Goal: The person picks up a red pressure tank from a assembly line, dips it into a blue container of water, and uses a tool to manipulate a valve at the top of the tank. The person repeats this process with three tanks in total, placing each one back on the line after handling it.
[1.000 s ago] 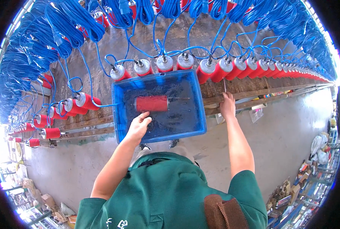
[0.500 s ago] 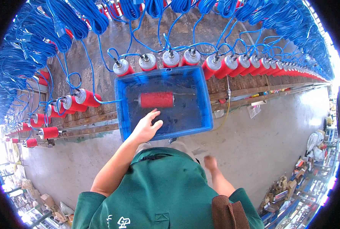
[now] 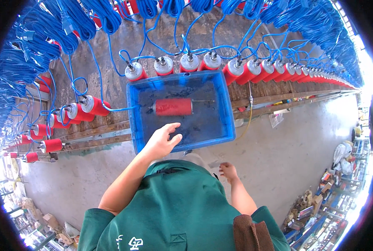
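Note:
A blue plastic tub (image 3: 229, 115) stands in front of me at the bench edge, with what looks like water in it. In it lies a red cylinder (image 3: 174, 107) on its side, a thin rod at its right end and a blue cable (image 3: 121, 109) running toward its left end. Over the tub's near part, just below the cylinder and apart from it, my left hand (image 3: 163, 140) is open, thumb and fingers spread. My right hand (image 3: 228, 171) hangs beside my body, right of the tub's near edge, fingers loosely curled and no object visible in it.
Similar red cylinders with grey caps (image 3: 233, 69) line the bench (image 3: 111, 62) on both sides of the tub. Coiled blue cables (image 3: 75, 25) hang along the back. A thin yellow hose (image 3: 250, 119) droops right of the tub. Boxes and bags (image 3: 316, 203) crowd the floor's right side.
My left hand has drawn slightly down and right, away from the cylinder. My right hand has moved slightly up, its fingers now clearer. The cylinder still lies in the tub.

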Demonstrator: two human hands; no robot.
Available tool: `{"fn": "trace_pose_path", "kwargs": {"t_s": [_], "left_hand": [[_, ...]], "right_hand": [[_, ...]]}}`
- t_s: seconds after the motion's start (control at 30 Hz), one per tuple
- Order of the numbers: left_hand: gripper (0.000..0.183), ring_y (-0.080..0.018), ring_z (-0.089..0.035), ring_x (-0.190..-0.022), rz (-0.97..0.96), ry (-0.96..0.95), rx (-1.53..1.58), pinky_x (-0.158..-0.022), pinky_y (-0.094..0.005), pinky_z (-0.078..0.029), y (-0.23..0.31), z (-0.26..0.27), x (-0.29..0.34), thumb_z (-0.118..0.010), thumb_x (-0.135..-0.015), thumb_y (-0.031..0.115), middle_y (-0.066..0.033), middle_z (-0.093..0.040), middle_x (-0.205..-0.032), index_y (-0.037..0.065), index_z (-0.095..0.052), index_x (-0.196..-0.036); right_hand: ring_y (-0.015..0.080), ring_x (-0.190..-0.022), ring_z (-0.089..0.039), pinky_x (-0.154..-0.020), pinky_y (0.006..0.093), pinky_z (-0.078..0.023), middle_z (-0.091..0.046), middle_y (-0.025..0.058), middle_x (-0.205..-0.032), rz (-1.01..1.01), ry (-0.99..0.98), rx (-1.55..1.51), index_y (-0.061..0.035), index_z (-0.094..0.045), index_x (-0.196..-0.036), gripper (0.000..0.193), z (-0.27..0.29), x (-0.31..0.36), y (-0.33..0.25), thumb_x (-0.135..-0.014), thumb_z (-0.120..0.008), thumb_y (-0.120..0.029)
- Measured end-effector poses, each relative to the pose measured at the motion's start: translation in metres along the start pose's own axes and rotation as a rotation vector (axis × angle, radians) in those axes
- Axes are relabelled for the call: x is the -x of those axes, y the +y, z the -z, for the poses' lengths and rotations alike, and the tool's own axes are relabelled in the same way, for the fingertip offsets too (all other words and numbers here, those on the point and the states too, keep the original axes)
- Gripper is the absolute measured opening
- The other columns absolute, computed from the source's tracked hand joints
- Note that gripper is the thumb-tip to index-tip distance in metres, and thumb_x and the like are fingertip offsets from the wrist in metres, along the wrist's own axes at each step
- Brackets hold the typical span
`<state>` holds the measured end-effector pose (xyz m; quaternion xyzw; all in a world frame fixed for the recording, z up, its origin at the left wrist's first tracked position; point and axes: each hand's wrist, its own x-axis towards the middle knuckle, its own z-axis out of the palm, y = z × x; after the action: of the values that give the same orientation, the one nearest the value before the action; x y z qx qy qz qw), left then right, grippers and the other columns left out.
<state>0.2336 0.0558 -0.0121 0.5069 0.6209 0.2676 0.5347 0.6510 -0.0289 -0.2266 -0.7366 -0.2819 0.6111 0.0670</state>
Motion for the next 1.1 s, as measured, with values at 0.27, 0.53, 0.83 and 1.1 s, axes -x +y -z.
{"fn": "trace_pose_path", "kwargs": {"t_s": [0.27,0.53,0.83,1.1], "left_hand": [[0.053,-0.0316,-0.063,-0.133,-0.017,-0.01,-0.031,-0.109,-0.0434,-0.053,0.003,0.005,0.006,-0.07,-0.103,0.022,-0.0213,-0.064,-0.144,0.0,-0.055,-0.149],[0.053,-0.0311,-0.064,-0.132,-0.007,-0.008,-0.02,-0.109,-0.0425,-0.053,0.002,0.007,0.007,-0.07,-0.102,0.02,-0.0213,-0.064,-0.144,-0.002,-0.055,-0.148],[0.055,-0.0328,-0.064,-0.132,-0.033,-0.011,-0.061,-0.11,-0.0441,-0.052,0.005,0.008,0.005,-0.071,-0.101,0.022,-0.022,-0.064,-0.145,-0.002,-0.055,-0.148],[0.055,-0.0315,-0.065,-0.129,-0.068,0.011,-0.118,-0.109,-0.0449,-0.052,0.004,0.008,0.003,-0.071,-0.101,0.025,-0.0219,-0.066,-0.142,-0.001,-0.057,-0.147]], "right_hand": [[0.0213,-0.093,-0.073,-0.073,0.0381,-0.061,-0.073,0.0097,-0.111,0.054,0.025,0.052,-0.0009,-0.069,-0.126,0.034,0.002,-0.007,-0.017,-0.097,-0.061,-0.016],[0.0253,-0.093,-0.072,-0.071,0.0399,-0.059,-0.073,0.0114,-0.112,-0.162,-0.003,0.018,-0.0016,-0.068,-0.125,0.027,0.002,-0.005,0.027,-0.1,-0.062,-0.013],[0.0211,-0.091,-0.072,-0.072,0.0383,-0.06,-0.072,0.0079,-0.111,-0.082,-0.015,0.001,-0.0036,-0.067,-0.127,0.029,-0.006,-0.004,0.006,-0.101,-0.061,-0.014],[0.0221,-0.093,-0.072,-0.074,0.0398,-0.06,-0.072,0.0085,-0.112,-0.051,-0.027,0.019,-0.0026,-0.065,-0.129,0.031,-0.006,-0.006,-0.004,-0.101,-0.06,-0.012]]}}
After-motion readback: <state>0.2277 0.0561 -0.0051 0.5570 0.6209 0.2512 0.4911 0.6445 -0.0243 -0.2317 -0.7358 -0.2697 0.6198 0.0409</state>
